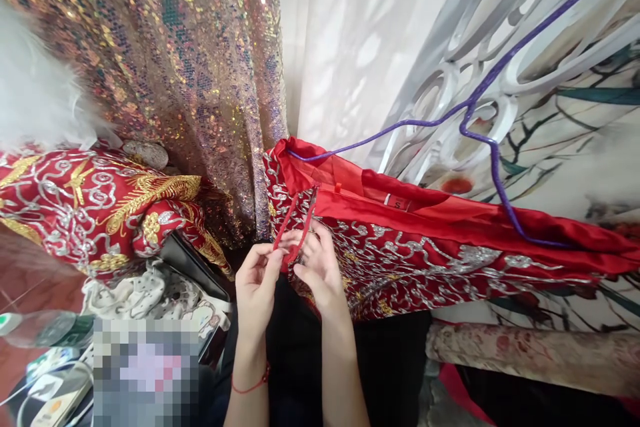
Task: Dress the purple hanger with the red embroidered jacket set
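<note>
A red garment [430, 247] with silver and gold embroidery hangs on a purple hanger [480, 97] at the centre and right. Thin red strap loops [295, 220] dangle from its left shoulder. My left hand [257, 283] pinches the lower end of the straps between thumb and fingers. My right hand [320, 267] is closed on the straps right beside it, partly against the embroidered cloth. A red string bracelet [250, 385] circles my left wrist.
A sequinned gold fabric [190, 67] hangs behind. Another red embroidered garment [95, 203] lies at the left, with white fur [35, 93] above it. White curtain [360, 40], a white patterned screen [500, 47] and a floral roll [530, 353] stand to the right. Clutter and cables fill the lower left.
</note>
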Motion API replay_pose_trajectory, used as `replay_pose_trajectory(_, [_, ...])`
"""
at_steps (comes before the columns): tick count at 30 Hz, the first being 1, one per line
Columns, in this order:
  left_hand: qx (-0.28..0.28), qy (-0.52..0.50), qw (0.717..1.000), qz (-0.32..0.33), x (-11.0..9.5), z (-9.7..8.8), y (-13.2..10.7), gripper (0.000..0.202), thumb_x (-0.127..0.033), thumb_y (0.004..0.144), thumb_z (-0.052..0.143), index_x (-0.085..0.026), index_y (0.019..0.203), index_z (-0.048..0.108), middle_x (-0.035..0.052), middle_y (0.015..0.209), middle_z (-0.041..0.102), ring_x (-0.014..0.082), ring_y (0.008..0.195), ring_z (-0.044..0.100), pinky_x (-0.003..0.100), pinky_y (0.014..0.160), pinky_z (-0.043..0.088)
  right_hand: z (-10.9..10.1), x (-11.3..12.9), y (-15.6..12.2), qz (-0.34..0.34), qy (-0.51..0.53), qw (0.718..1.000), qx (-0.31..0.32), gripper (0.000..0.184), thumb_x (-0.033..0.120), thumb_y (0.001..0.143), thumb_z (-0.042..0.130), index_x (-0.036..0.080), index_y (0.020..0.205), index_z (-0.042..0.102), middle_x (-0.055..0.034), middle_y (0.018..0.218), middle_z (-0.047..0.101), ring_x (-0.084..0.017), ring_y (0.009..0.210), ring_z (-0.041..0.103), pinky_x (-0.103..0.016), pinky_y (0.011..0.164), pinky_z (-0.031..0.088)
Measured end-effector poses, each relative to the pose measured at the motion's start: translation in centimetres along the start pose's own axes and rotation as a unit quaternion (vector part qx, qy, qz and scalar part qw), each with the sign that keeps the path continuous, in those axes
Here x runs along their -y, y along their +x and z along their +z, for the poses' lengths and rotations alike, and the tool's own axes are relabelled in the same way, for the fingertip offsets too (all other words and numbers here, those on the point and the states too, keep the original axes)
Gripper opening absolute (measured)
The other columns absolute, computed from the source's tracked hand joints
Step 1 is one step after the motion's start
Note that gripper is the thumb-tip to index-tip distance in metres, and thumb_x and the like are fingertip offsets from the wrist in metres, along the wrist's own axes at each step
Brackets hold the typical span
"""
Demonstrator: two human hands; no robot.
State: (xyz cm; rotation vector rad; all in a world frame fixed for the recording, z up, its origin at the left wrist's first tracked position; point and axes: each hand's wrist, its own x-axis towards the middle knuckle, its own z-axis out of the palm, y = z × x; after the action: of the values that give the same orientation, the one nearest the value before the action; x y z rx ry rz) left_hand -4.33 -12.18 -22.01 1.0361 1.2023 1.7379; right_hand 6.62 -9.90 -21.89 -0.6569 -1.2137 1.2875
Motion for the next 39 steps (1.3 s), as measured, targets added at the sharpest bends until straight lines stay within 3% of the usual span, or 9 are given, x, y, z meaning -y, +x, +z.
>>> replay_pose_trajectory(4, [0.071, 0.066, 0.994, 0.047, -0.6, -0.8, 0.3, 0.028, -0.038, 0.091, 0.069, -0.023, 0.115, 0.069, 0.0004, 0.082, 0.062, 0.0094, 0.069, 0.056, 0.019, 0.063, 0.047, -0.6, 1.7, -0.5, 0.061, -0.112, 0.992, 0.011, 0.017, 0.036, 0.098, 0.054, 0.024, 0.109, 0.059, -0.0013, 0.092, 0.065, -0.012, 0.077, 0.061, -0.024, 0.073, 0.051])
replay_pose_trajectory(9, [0.173, 0.202, 0.954, 0.138, -1.8, -1.9, 2.5, 0.010, -0.028, 0.093, 0.067, -0.022, 0.093, 0.075, 0.0016, 0.081, 0.066, 0.0106, 0.070, 0.058, 0.021, 0.062, 0.043, -2.0, 4.4, -0.2, 0.060, -0.226, 0.972, 0.039, 0.029, 0.040, 0.096, 0.059, 0.019, 0.076, 0.061, 0.0036, 0.064, 0.054, -0.007, 0.055, 0.044, -0.021, 0.050, 0.033])
replay_pose_trajectory(13, [0.111, 0.252, 0.934, 0.228, -3.3, -0.8, 5.8, 0.012, -0.028, 0.094, 0.065, -0.020, 0.087, 0.072, 0.0013, 0.080, 0.067, 0.0122, 0.071, 0.058, 0.024, 0.064, 0.043, -2.7, 5.7, 0.6, -0.014, -0.264, 0.963, -0.049, 0.022, 0.036, 0.095, 0.061, 0.019, 0.081, 0.065, 0.0016, 0.072, 0.062, -0.010, 0.064, 0.054, -0.022, 0.057, 0.041])
replay_pose_trajectory(16, [0.009, 0.298, 0.916, 0.268, -3.6, 0.3, 8.0, 0.015, -0.030, 0.095, 0.063, -0.019, 0.087, 0.070, 0.0017, 0.081, 0.067, 0.0133, 0.073, 0.057, 0.026, 0.069, 0.042, -3.1, 6.0, 1.0, -0.093, -0.318, 0.932, -0.147, 0.016, 0.033, 0.094, 0.062, 0.021, 0.085, 0.067, -0.0005, 0.079, 0.067, -0.013, 0.071, 0.060, -0.025, 0.067, 0.048])
replay_pose_trajectory(18, [-0.016, 0.315, 0.905, 0.286, -3.6, 0.9, 8.8, 0.016, -0.031, 0.096, 0.061, -0.019, 0.090, 0.070, 0.0030, 0.087, 0.069, 0.0153, 0.079, 0.060, 0.028, 0.077, 0.044, -3.1, 5.9, 1.1, -0.116, -0.334, 0.920, -0.168, 0.015, 0.033, 0.095, 0.060, 0.021, 0.091, 0.068, -0.0027, 0.086, 0.071, -0.016, 0.079, 0.065, -0.030, 0.077, 0.053])
replay_pose_trajectory(25, [0.148, 0.254, 0.890, 0.350, -5.2, 3.8, 8.8, 0.024, -0.027, 0.101, 0.046, -0.021, 0.108, 0.068, 0.0075, 0.110, 0.070, 0.0200, 0.106, 0.063, 0.035, 0.098, 0.048, -2.3, 5.8, 3.8, -0.147, -0.292, 0.939, -0.103, 0.022, 0.031, 0.099, 0.054, 0.020, 0.115, 0.063, -0.0094, 0.114, 0.073, -0.020, 0.105, 0.069, -0.036, 0.097, 0.055])
replay_pose_trajectory(29, [0.203, 0.238, 0.885, 0.345, -5.8, 5.3, 9.2, 0.032, -0.025, 0.100, 0.048, -0.022, 0.128, 0.061, 0.0086, 0.123, 0.068, 0.0201, 0.113, 0.064, 0.039, 0.105, 0.048, -2.1, 6.3, 5.7, -0.166, -0.288, 0.939, -0.088, 0.030, 0.026, 0.096, 0.056, 0.022, 0.125, 0.058, -0.0087, 0.122, 0.070, -0.018, 0.111, 0.068, -0.034, 0.099, 0.055])
replay_pose_trajectory(35, [0.218, 0.184, 0.915, 0.286, -5.0, 4.9, 9.7, 0.028, -0.025, 0.095, 0.060, -0.018, 0.122, 0.061, 0.0092, 0.117, 0.070, 0.0167, 0.106, 0.068, 0.032, 0.101, 0.054, -2.0, 6.9, 6.7, -0.132, -0.288, 0.947, -0.059, 0.022, 0.024, 0.092, 0.059, 0.021, 0.114, 0.060, -0.0027, 0.095, 0.075, -0.016, 0.089, 0.072, -0.030, 0.086, 0.058])
replay_pose_trajectory(39, [0.246, 0.172, 0.922, 0.245, -5.4, 4.5, 9.9, 0.028, -0.030, 0.092, 0.066, -0.018, 0.118, 0.065, 0.0085, 0.112, 0.073, 0.0169, 0.100, 0.071, 0.029, 0.092, 0.057, -2.3, 7.9, 6.8, -0.142, -0.324, 0.933, -0.073, 0.020, 0.026, 0.094, 0.058, 0.022, 0.112, 0.065, -0.0028, 0.098, 0.076, -0.017, 0.090, 0.073, -0.033, 0.089, 0.058])
